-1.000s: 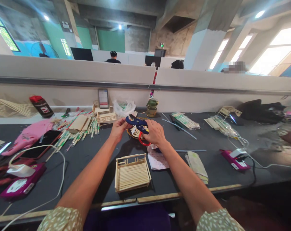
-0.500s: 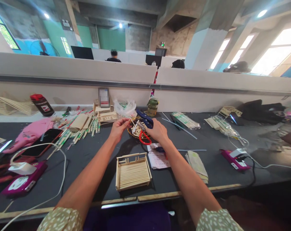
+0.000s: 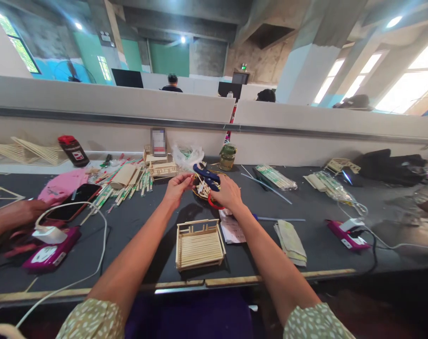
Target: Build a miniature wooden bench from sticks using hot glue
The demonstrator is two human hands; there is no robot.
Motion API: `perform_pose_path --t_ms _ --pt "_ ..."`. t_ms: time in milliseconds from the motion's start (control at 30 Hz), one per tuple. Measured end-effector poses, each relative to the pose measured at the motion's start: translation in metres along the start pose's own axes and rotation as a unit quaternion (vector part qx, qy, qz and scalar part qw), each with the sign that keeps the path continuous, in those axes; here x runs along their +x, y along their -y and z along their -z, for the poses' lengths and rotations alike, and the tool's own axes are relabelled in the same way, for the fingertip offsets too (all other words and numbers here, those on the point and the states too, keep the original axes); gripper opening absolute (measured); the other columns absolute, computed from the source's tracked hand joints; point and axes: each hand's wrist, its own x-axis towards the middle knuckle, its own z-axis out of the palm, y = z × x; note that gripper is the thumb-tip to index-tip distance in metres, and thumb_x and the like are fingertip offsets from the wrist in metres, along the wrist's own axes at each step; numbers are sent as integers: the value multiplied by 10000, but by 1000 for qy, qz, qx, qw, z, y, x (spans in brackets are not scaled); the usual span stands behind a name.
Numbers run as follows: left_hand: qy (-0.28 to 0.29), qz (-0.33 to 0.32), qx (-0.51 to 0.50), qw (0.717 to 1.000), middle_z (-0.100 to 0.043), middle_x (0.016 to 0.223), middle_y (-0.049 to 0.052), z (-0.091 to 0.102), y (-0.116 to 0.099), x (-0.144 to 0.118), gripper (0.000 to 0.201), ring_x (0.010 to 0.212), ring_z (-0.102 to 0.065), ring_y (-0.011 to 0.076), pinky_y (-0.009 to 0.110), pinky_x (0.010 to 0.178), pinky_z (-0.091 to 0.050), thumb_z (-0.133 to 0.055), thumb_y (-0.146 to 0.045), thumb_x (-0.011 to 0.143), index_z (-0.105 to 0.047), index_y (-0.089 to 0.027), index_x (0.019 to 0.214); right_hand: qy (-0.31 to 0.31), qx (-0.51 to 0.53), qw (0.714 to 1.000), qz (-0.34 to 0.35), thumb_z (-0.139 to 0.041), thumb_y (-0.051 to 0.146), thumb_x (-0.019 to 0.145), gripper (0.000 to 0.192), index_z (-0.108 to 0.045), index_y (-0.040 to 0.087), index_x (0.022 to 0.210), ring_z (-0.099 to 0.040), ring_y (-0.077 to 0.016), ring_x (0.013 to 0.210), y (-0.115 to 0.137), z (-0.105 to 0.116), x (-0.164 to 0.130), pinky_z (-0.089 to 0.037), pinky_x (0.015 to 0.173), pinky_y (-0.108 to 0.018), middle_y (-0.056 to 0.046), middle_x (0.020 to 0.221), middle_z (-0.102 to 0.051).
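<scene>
My left hand point(image 3: 176, 188) pinches thumb and fingers together at the left rim of a round basket; what sits between the fingertips is too small to make out. A blue-handled, pliers-like tool point(image 3: 207, 177) is in my right hand point(image 3: 228, 192), over the basket and close to the left fingertips. Short pale wooden stick pieces point(image 3: 202, 188) fill the basket. Below my right hand a red loop handle point(image 3: 215, 202) shows, mostly covered. Nearer me, between my forearms, stands a small tray-like model of wooden sticks point(image 3: 201, 246) with a railing along its back.
Wrapped chopsticks point(image 3: 138, 181), a phone point(image 3: 74, 201) and a purple power strip point(image 3: 53, 249) lie to the left, where another person's hand point(image 3: 23, 216) reaches in. A jar point(image 3: 228, 157) stands behind the basket. A folded cloth point(image 3: 290, 242) and packed sticks point(image 3: 275, 177) lie to the right.
My right hand and the blue-handled tool have shifted left, closer to my left fingertips, and the tool has turned. Another person's hand now shows at the left. The view has shifted slightly.
</scene>
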Motion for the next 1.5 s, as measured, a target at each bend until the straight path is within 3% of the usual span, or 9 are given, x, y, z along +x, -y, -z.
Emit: perform_pose_path --t_ms 200,500,667,800,933,1067,1167,1300,1500 --pt "-47 22 -8 999 -681 800 21 7 -6 -17 376 679 -599 114 278 662 -553 -888 -333 531 -716 -156 814 59 -55 990 -116 -642 495 751 590 -548 163 1230 -543 -337 1150 -15 -18 26 -397 936 -455 -172 1212 -597" --pt "-36 18 29 999 -657 782 7 7 -22 -53 379 679 -568 98 232 644 -522 -888 -337 513 -729 -161 808 122 -5 987 -102 -695 613 680 605 -662 177 1098 -596 -323 1111 -18 -29 44 -446 891 -410 -157 1170 -656" --pt "-48 6 41 998 -676 796 21 5 -30 -74 425 672 -568 109 244 637 -504 -874 -344 538 -741 -164 900 50 54 995 -69 -515 501 881 412 -666 182 1094 -631 -244 1050 3 -1 34 -458 844 -323 -112 1123 -689" --pt "-49 -24 8 998 -675 765 9 -2 -34 -94 421 685 -587 110 226 637 -491 -875 -313 560 -735 -172 931 -28 117 993 -9 -377 397 967 358 -662 223 1095 -640 -154 958 37 16 -13 -448 821 -244 -34 1039 -715" --pt "-19 -62 -5 998 -699 812 23 -13 -37 -115 414 682 -609 110 236 673 -499 -865 -299 601 -726 -168 967 -86 375 916 113 -536 413 886 272 -722 216 914 -641 -158 785 73 11 -70 -479 733 -248 -19 881 -726" --pt "-7 -57 -12 998 -698 778 22 -19 -39 -131 435 689 -633 123 265 728 -515 -875 -287 589 -712 -157 971 -83 542 833 71 -636 384 801 219 -718 204 896 -642 -166 750 89 3 -98 -505 709 -264 -22 848 -720" --pt "6 -21 -6 1000 -698 760 23 -18 -38 -136 431 671 -634 128 274 716 -514 -881 -281 574 -707 -154 947 -51 594 802 34 -690 415 739 239 -695 190 818 -605 -152 652 86 5 -102 -493 623 -256 -6 740 -684" --pt "8 -32 45 998 -698 805 42 -8 -30 -138 366 710 -621 141 247 645 -485 -833 -340 646 -722 -163 947 -64 568 820 17 -671 429 750 248 -662 185 790 -564 -132 611 72 5 -111 -465 594 -242 5 694 -649" --pt "-130 -126 72 981 -706 938 62 22 4 -144 291 831 -606 153 243 733 -467 -766 -413 714 -743 -180 887 -35 416 908 -19 -613 356 805 177 -694 199 806 -616 -145 660 73 -11 -133 -463 635 -237 3 714 -691"
